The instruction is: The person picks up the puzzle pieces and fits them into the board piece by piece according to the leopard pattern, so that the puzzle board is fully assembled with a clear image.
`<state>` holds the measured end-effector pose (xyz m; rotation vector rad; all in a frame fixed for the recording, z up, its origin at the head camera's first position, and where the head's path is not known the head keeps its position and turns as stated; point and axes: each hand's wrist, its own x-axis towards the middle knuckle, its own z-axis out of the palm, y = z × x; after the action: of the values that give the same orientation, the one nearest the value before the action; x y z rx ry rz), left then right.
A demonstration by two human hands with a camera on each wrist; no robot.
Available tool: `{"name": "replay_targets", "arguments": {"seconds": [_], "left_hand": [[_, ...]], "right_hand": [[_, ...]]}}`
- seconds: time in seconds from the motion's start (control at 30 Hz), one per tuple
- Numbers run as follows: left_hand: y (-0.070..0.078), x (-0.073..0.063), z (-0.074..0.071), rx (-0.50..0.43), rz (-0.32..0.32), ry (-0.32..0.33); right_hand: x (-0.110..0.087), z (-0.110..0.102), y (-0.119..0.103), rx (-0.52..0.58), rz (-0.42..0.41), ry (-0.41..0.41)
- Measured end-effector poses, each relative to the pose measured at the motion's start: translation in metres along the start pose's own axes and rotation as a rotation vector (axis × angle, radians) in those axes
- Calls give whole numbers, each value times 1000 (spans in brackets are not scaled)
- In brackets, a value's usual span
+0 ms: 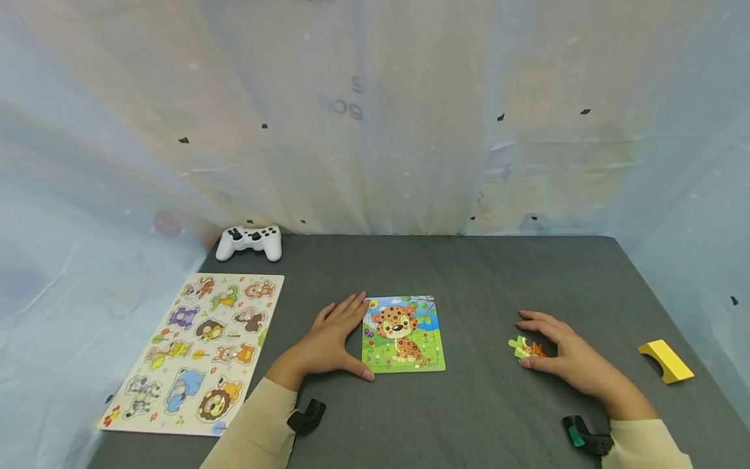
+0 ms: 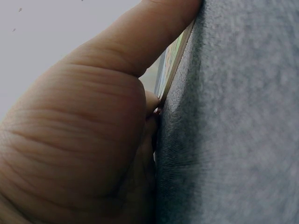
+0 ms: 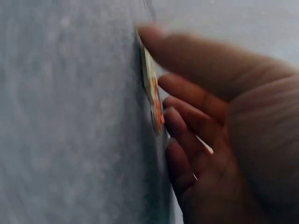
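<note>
A small square jigsaw puzzle [image 1: 404, 335] with a spotted leopard cub on green grass lies flat on the grey table. My left hand [image 1: 328, 342] rests along its left side, thumb by the lower left corner and straight fingers at the upper left. In the left wrist view the thumb [image 2: 154, 32] covers part of the puzzle's edge. Farther right, my right hand [image 1: 565, 352] is spread around a green, cream and orange jigsaw piece [image 1: 524, 347] on the table. In the right wrist view the thumb is near one end of that piece [image 3: 152, 79], with the fingers beyond it.
A white board with animal pictures [image 1: 199, 352] lies at the left. Behind it sits a white game controller [image 1: 250, 242]. A yellow arch block [image 1: 666, 361] is near the right table edge. Pale sheeting [image 1: 410, 163] hangs behind the table.
</note>
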<state>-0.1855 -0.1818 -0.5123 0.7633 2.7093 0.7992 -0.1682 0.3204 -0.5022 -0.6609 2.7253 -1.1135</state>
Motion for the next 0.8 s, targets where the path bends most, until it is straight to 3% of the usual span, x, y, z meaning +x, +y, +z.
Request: {"name": "replay_targets", "arguments": {"seconds": [0.2,0.43,0.53,0.8], "left_hand": [[0,2,1,4,0,-7],[2,2,0,2,-3,-8],[2,1,-1,0,-6,-5],[2,0,0,-4,3,9]], "right_hand": [[0,2,-8,-49,26,67],[7,13,-22,-3,69,121],[12,22,-28,69,88,121],[22,47,-42,231,33,165]]}}
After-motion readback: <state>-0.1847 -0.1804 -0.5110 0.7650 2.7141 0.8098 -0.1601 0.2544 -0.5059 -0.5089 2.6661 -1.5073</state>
